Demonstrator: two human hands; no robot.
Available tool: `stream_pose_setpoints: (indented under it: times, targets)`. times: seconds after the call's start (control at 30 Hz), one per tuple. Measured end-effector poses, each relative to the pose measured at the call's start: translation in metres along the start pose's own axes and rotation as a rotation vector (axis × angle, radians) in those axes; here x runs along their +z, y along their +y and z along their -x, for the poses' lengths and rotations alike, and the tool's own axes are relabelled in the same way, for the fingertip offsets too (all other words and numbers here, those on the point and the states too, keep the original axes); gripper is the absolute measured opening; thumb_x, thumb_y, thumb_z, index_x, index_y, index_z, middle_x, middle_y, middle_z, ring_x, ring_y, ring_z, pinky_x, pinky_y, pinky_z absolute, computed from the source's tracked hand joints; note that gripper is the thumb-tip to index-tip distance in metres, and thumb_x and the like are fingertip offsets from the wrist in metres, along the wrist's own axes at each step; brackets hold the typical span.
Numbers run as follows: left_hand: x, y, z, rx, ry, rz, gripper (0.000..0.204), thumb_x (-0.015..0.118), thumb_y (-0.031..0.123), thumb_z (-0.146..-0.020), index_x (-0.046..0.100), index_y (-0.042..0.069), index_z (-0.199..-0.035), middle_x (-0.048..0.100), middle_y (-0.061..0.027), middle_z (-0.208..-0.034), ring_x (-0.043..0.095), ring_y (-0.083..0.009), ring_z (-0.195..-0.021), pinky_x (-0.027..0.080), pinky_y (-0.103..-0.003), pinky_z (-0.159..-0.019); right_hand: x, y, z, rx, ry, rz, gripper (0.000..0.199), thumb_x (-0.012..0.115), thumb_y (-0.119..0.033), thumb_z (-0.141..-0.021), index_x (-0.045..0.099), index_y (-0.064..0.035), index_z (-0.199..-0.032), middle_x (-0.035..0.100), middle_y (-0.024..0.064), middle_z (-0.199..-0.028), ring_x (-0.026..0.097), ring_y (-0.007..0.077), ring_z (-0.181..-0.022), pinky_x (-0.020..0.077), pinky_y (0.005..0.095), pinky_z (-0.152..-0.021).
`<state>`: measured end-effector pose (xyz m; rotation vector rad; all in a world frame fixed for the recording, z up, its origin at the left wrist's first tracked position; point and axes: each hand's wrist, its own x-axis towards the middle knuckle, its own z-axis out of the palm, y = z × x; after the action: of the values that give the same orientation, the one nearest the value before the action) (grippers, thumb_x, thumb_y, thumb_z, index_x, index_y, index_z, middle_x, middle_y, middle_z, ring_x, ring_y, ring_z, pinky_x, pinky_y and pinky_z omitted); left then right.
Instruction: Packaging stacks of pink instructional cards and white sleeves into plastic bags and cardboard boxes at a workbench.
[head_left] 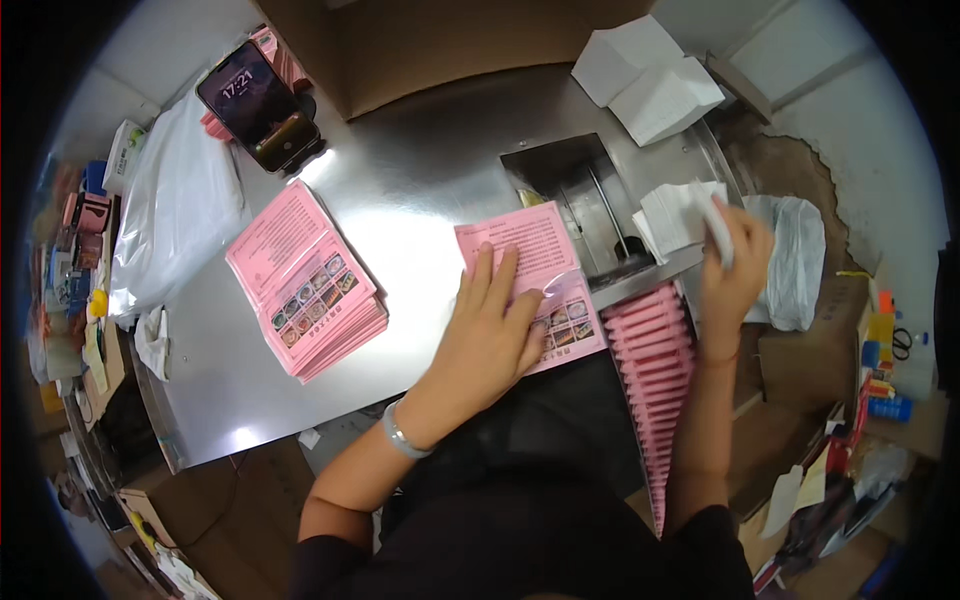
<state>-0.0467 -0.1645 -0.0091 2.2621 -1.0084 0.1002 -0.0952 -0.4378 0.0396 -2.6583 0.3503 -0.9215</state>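
Note:
My left hand (490,330) lies with fingers spread on a pink printed packet (522,238), pressing it against the metal table near its front edge. The packet carries lines of print and small food pictures, and part of its surface is glossy. My right hand (738,260) is closed round a white, narrow object with a rounded edge (716,228), whose kind I cannot make out. It is beside a pile of white folded papers (668,222). To the left sits a stack of similar pink packets (300,270). A long row of pink packets (650,350) stands on edge between my arms.
A recessed metal opening (575,190) with rods lies beyond the packet. A phone (258,105) stands at the far left beside white plastic bags (180,200). White paper blocks (650,85) are at the back right, a clear plastic bag (795,265) at the right.

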Motion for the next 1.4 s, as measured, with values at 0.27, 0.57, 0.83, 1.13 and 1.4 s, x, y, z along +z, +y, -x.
stream_pose_setpoints:
  times: [0.27, 0.57, 0.83, 1.13, 1.4]
  targets:
    - [-0.025, -0.014, 0.007, -0.095, -0.002, -0.055, 0.041, 0.075, 0.018, -0.065, 0.055, 0.002, -0.097, 0.044, -0.0191, -0.133, 0.042, -0.0404, -0.121, 0.034, -0.051, -0.097, 0.064, -0.101, 0.037, -0.499, -0.32, -0.102, 0.03, 0.059, -0.013, -0.078, 0.065, -0.006, -0.107, 0.056, 0.0104, -0.107, 0.053, 0.0304, -0.105, 0.0293, 0.0597, -0.105]
    - [-0.019, -0.002, 0.01, -0.033, -0.026, -0.229, 0.053, 0.071, 0.015, -0.074, 0.06, 0.018, -0.125, 0.034, -0.0225, -0.143, 0.029, -0.0487, -0.134, 0.023, -0.072, -0.102, 0.019, -0.029, 0.008, 0.055, 0.156, 0.01, 0.02, 0.058, -0.003, -0.088, 0.068, 0.0014, -0.105, 0.062, 0.0148, -0.102, 0.059, 0.0296, -0.099, 0.046, 0.0365, -0.089]
    - [-0.034, -0.009, -0.044, 0.031, -0.168, -0.394, 0.067, 0.077, 0.054, -0.061, 0.061, 0.013, -0.111, 0.04, -0.0267, -0.14, 0.037, -0.0431, -0.129, 0.035, -0.064, -0.098, 0.021, -0.008, 0.003, 0.088, -0.043, -0.041, 0.02, 0.063, -0.008, -0.084, 0.07, 0.0004, -0.101, 0.059, 0.0114, -0.094, 0.055, 0.0282, -0.087, 0.046, 0.0372, -0.077]
    - [-0.032, -0.008, -0.004, -0.028, -0.169, -0.161, 0.051, 0.07, 0.014, -0.072, 0.059, 0.013, -0.122, 0.046, -0.0279, -0.129, 0.064, -0.0284, -0.074, 0.054, -0.035, -0.061, 0.025, -0.063, 0.036, -0.271, -0.094, -0.257, 0.03, 0.057, -0.002, -0.08, 0.066, -0.0029, -0.109, 0.064, 0.0179, -0.113, 0.061, 0.0354, -0.101, 0.0472, 0.0422, -0.09]
    - [-0.019, 0.017, -0.032, 0.162, -0.088, 0.206, 0.06, 0.072, 0.001, -0.072, 0.053, 0.009, -0.128, 0.042, -0.0221, -0.137, 0.061, -0.0344, -0.094, 0.054, -0.037, -0.08, 0.076, -0.096, 0.005, -0.296, -0.625, -0.037, 0.015, 0.057, -0.014, -0.084, 0.067, -0.0072, -0.091, 0.065, 0.0178, -0.086, 0.062, 0.0313, -0.084, 0.0468, 0.0502, -0.086]
